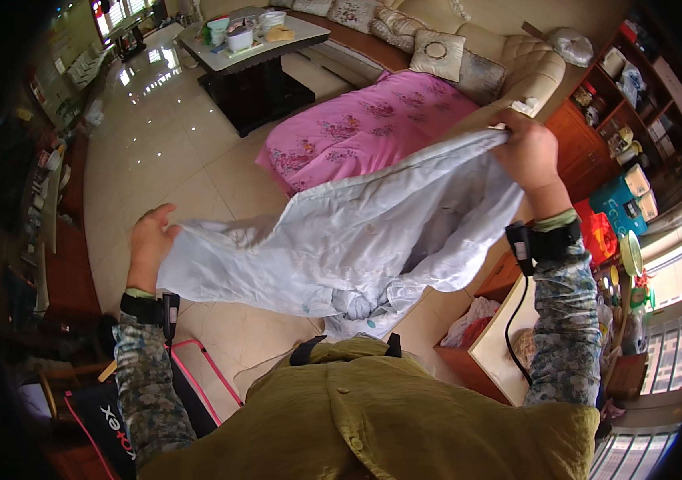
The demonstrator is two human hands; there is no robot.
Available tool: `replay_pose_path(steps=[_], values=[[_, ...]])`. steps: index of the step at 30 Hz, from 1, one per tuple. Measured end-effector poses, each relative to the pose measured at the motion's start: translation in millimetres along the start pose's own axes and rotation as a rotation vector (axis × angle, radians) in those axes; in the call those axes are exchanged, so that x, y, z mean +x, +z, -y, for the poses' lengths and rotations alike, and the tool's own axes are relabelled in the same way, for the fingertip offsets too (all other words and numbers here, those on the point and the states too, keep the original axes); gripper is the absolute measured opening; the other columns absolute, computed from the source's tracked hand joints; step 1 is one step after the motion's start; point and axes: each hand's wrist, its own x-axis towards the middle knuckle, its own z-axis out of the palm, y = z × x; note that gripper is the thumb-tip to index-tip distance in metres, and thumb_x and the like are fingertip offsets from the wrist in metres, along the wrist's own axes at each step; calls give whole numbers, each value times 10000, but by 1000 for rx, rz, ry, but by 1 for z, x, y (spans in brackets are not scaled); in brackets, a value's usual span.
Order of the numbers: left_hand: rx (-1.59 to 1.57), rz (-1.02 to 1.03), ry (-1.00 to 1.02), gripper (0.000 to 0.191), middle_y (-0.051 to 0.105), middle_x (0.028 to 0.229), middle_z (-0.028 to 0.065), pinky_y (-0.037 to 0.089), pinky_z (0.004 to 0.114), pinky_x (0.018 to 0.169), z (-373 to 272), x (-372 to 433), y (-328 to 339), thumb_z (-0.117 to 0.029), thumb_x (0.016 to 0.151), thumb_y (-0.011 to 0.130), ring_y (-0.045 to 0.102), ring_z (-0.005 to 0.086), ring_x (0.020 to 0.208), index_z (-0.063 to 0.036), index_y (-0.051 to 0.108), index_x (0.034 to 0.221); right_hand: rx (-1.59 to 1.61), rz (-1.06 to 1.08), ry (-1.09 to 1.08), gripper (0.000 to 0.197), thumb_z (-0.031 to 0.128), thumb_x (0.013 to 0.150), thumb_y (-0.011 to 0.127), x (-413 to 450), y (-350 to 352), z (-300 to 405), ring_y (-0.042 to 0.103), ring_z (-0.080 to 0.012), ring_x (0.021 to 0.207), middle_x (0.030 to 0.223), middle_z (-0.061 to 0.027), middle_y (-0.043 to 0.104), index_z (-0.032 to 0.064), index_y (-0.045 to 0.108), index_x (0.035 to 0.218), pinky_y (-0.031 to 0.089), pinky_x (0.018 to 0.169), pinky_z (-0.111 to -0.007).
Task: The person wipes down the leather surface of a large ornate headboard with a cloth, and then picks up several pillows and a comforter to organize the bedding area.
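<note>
A large pale grey-white cloth (317, 258), perhaps a bed cover, hangs stretched between my two hands in front of my body. Its left end is pinched in my left hand (152, 243), thumb and forefinger at the edge. Higher up on the right, my right hand (527, 150) grips the other end along a folded hem. The cloth sags in the middle, and a bunched part of it (359, 303) hangs close to my waist. On the right side the cloth gapes in a deep fold. Its lower end is hidden by my olive shirt.
Beyond the cloth, a pink floral cover (371, 120) lies on a sofa with several cushions (437, 54). A low table (254, 36) holds tubs. Shelves (635, 102) and a pale-topped cabinet (503, 342) stand right. A pink-framed folding item (209, 372) is lower left.
</note>
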Motion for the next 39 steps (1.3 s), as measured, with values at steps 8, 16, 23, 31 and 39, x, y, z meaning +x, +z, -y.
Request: replay_pose_path(steps=[8, 16, 23, 31, 39], values=[[-697, -102, 817, 874, 512, 1172, 183, 413, 345, 902, -208, -35, 20, -177, 527, 820, 510, 287, 1081, -17, 382, 1266, 426, 144, -525, 263, 103, 560, 628, -9, 8, 124, 605, -244, 663, 744, -52, 613, 128, 603, 820, 491, 557, -343], [-766, 429, 530, 232, 608, 772, 52, 452, 248, 630, -216, -49, 56, -1, 644, 690, 557, 108, 705, 2, 598, 856, 1137, 703, -197, 401, 144, 627, 744, -72, 37, 108, 587, -145, 723, 816, -86, 594, 43, 550, 963, 475, 652, -278], [-1106, 224, 626, 167, 582, 718, 28, 418, 227, 567, -224, -52, 28, 73, 638, 621, 519, 72, 644, 15, 592, 792, 749, 1033, -28, 379, 366, 628, 666, -148, 91, 94, 597, -326, 777, 828, -177, 615, 96, 639, 891, 470, 722, -384], [-1178, 33, 411, 163, 550, 714, 4, 415, 200, 590, -167, -30, 13, 97, 648, 592, 508, 65, 650, 18, 569, 789, 576, 704, -150, 499, 350, 576, 738, -166, 83, 51, 551, -306, 954, 963, -154, 612, 27, 624, 939, 433, 840, -369], [-237, -25, 518, 562, 580, 1021, 151, 455, 366, 787, -104, -40, 36, -92, 577, 739, 564, 290, 916, -62, 542, 1102, 1362, 575, 25, 242, -6, 630, 664, -169, 42, 81, 544, -179, 675, 733, -77, 555, 27, 581, 856, 440, 608, -279]])
